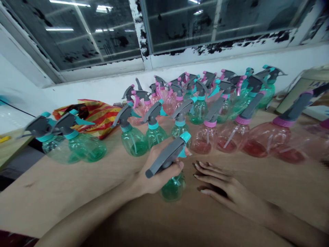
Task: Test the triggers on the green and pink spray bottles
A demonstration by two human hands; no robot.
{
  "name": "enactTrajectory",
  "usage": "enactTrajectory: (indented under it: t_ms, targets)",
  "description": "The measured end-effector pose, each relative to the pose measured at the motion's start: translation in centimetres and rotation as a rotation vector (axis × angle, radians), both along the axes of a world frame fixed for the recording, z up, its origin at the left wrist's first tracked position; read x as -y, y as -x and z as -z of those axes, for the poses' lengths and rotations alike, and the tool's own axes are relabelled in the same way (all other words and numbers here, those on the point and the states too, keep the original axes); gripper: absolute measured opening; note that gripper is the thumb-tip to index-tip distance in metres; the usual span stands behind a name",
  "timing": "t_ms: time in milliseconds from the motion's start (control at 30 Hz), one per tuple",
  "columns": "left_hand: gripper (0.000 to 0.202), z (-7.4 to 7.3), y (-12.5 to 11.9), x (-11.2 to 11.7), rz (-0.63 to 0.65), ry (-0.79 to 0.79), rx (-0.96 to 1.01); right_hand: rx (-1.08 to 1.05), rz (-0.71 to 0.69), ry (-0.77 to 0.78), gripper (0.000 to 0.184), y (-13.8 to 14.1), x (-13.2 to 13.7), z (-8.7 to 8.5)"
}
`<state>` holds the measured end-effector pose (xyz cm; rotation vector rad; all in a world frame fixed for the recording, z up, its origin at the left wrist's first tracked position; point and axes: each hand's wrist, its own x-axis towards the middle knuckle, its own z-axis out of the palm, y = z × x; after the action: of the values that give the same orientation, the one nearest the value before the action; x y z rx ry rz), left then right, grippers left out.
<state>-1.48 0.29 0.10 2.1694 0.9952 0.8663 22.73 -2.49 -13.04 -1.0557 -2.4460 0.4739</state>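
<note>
with its spray top on, like the row of bottles behind, the green bottle is at the counter, the left hand with fingers clamped round its neck, the right hand with bare fingers slightly apart; what remains undone cannot be told.

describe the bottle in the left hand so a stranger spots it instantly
Below the big window is a table with spray bottles. Nearest the camera, in front of the rest, is a green bottle with a grey-and-turquoise spray head. Unlike its neighbours, it is gripped by the left hand.
</note>
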Motion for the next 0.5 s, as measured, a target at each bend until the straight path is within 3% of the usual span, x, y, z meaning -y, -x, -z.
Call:
enactTrajectory:
  t_ms: [167,500]
  targets:
    - [0.012,-0.05,-0.10,0.04,-0.013,-0.039,-0.009,-0.019,0.005,-0.004,0.039,0.01,0.04,-0.06]
    - [0.032,0.46,-0.28,0.00,-0.022,-0.100,0.000,-0.045,0.000,0.006,0.039,0.06,0.00,-0.12]
